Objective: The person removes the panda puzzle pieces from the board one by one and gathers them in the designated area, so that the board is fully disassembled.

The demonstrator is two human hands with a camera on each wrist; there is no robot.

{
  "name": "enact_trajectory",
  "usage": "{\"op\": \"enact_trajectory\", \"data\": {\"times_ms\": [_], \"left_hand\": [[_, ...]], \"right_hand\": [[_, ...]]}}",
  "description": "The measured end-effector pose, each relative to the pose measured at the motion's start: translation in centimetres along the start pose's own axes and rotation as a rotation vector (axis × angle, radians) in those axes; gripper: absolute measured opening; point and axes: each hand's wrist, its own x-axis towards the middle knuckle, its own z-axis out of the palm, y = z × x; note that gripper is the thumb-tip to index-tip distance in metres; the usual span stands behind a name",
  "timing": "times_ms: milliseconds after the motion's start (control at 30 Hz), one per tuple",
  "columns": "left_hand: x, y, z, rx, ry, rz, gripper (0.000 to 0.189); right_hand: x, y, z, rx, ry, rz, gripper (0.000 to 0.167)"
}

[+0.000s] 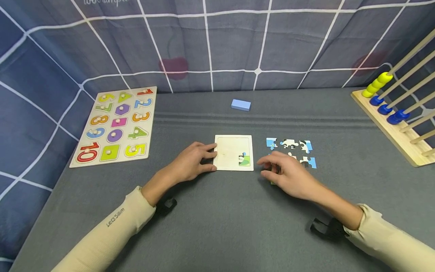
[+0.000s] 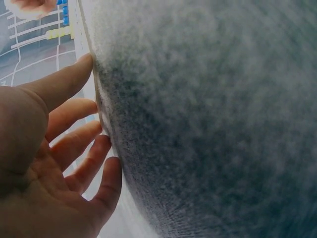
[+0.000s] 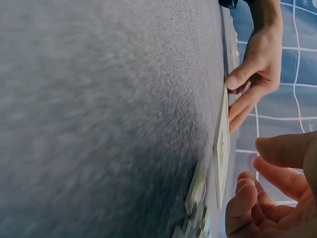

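A square wooden puzzle tray (image 1: pixel 228 145) lies on the table, with a green and panda-patterned part of the picture (image 1: pixel 244 160) in its lower right corner. The fingertips and thumb of my left hand (image 1: pixel 193 161) touch the tray's left edge. Right of the tray, my right hand (image 1: pixel 289 173) hovers with fingers bent and thumb and index finger apart, nothing between them, as the right wrist view shows. Several loose jigsaw pieces (image 1: pixel 289 143) with panda, blue and white patterns lie behind that hand, which partly hides some of them.
At the back left lies a number-and-shape peg board (image 1: pixel 113 126). A blue block (image 1: pixel 241 105) sits near the back of the table (image 1: pixel 217 219). On the right stands a wooden bead frame (image 1: pixel 391 124) with yellow and blue beads. A gridded blue cloth (image 1: pixel 234 45) hangs behind.
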Motion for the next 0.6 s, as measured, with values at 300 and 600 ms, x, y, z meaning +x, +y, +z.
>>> {"op": "enact_trajectory", "data": {"times_ms": [300, 600], "left_hand": [[0.0, 0.0, -0.1, -0.003, -0.002, -0.001, 0.051], [0.0, 0.0, -0.1, -0.003, -0.001, 0.007, 0.051]], "right_hand": [[2.5, 0.0, 1.7, -0.002, 0.009, -0.010, 0.021], [4.6, 0.1, 2.6, -0.061, -0.004, 0.066, 0.032]]}}
